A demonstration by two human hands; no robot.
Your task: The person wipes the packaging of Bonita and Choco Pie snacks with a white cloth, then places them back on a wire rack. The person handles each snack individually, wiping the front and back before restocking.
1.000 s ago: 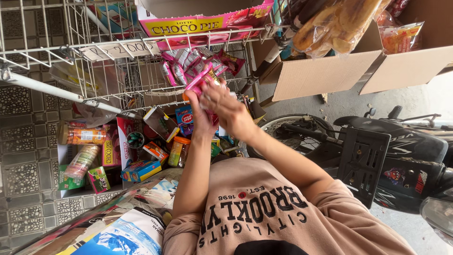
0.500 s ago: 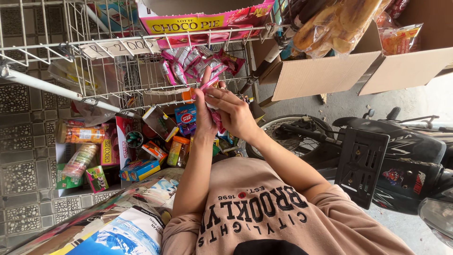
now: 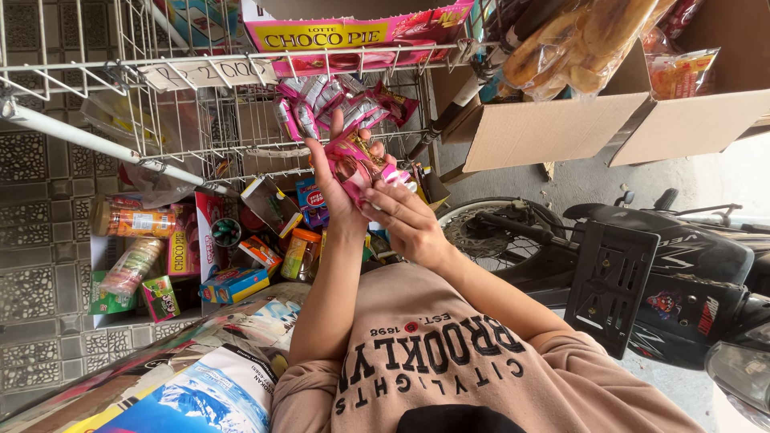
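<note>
Pink snack packets now lower, gripped by left hand, right hand pinching them

The person wears a loose beige-brown cotton T-shirt with dark block lettering printed in 2 arcs across the chest and 1 small red dot among it. Its short sleeves end above the elbows, leaving both forearms bare. No rings, watch or bracelets show.

Both forearms raised side by side, left hand fingers extended upward, right hand fingers curled beside it
</note>
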